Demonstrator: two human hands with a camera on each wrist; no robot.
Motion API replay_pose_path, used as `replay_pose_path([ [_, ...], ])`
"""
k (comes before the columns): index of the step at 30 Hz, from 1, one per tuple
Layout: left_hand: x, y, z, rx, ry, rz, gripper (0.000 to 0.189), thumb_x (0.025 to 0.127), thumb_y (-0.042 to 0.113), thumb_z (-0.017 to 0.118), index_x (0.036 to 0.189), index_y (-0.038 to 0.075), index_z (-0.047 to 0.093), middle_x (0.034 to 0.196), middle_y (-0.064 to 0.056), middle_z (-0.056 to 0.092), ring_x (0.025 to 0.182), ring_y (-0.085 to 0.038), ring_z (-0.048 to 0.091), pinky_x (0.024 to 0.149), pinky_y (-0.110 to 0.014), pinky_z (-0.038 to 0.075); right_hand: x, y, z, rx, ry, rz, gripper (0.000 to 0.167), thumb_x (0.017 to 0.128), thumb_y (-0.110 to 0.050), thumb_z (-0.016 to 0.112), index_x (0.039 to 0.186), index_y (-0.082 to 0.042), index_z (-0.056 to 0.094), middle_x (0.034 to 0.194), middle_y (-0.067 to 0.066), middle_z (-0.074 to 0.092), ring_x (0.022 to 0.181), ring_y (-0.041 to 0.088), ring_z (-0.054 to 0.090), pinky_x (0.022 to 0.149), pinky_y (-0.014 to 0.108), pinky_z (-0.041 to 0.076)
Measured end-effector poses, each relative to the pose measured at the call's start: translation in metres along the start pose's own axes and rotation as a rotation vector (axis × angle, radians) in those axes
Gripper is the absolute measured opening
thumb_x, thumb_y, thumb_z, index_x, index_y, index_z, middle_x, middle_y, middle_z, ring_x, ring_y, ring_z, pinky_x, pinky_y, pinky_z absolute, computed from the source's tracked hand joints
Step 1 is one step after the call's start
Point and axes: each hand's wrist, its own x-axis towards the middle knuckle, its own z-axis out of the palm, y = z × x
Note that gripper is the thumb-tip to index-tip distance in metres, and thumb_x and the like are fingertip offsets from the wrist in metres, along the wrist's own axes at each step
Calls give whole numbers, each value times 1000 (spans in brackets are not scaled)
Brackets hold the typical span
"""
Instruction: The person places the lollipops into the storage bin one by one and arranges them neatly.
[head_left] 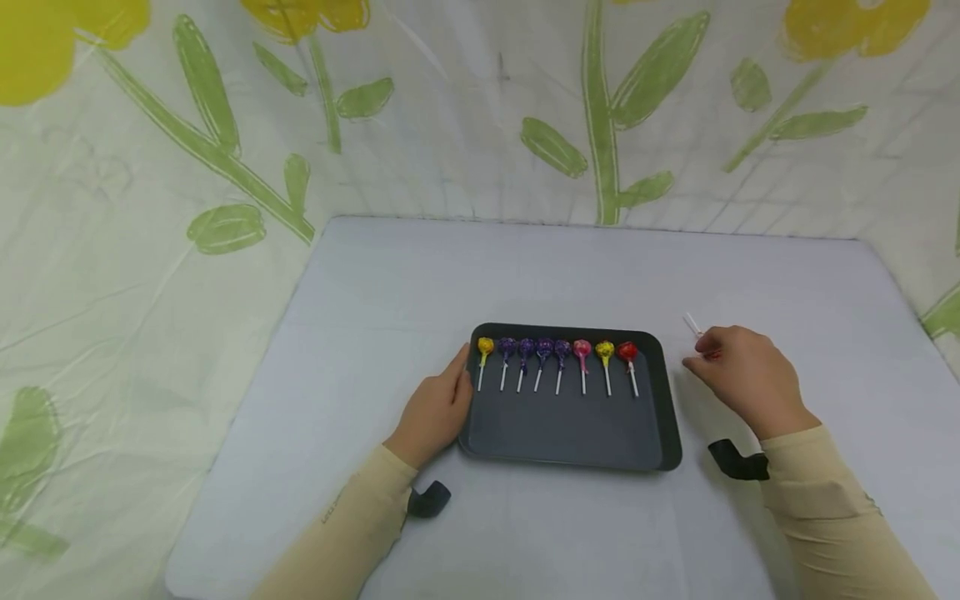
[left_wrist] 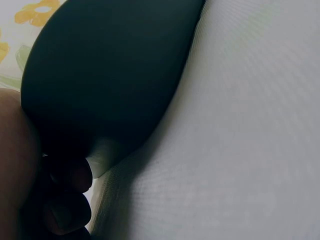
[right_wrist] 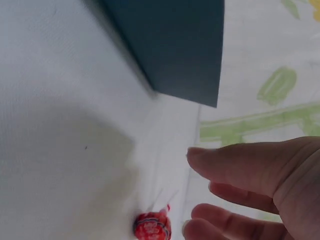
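A dark grey tray lies on the white table, its far part holding a row of several wrapped lollipops. From left to right these run from a yellow lollipop through purple ones to a pink, another yellow and a red one. My left hand grips the tray's left side, fingertips curled beneath it in the left wrist view. Right of the tray, my right hand hovers at a red-wrapped lollipop on the table, thumb and fingers parted. The hand partly hides this lollipop in the head view.
The white tabletop has rounded corners and spreads around the tray. Behind it and at its sides hangs a pale cloth printted with yellow flowers and green leaves. Black wrist mounts stick out below both sleeves.
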Motion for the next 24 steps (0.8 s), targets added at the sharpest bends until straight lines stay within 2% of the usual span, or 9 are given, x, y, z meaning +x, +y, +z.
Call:
replay_pose_path([
  [4,0,0,0,0,2,3,52,110,17,44,159,-1,41,56,8,37,47,-7,30,47,-28,28,1,6,-1,-4,23,17,28,90,-23,79,105,0,76,102,23,71,82,36,65,51,35,42],
  [10,0,-1,1,8,2,0,52,110,17,44,159,-1,41,56,8,37,47,-7,30,48,-27,28,3,15,2,-14,66,35,24,89,-21,78,104,-1,75,107,30,65,81,37,59,51,35,39],
  [15,0,0,1,7,-14,-25,53,110,17,43,160,0,40,56,8,38,47,-8,30,48,-27,28,5,22,5,-19,54,61,27,89,-19,76,107,1,72,105,30,62,82,37,57,53,36,39],
  [24,0,1,1,8,-9,-18,52,111,17,43,160,0,40,55,8,39,46,-7,31,47,-27,28,7,25,6,-25,17,86,30,90,-21,77,108,2,71,106,30,65,84,39,60,54,36,41],
])
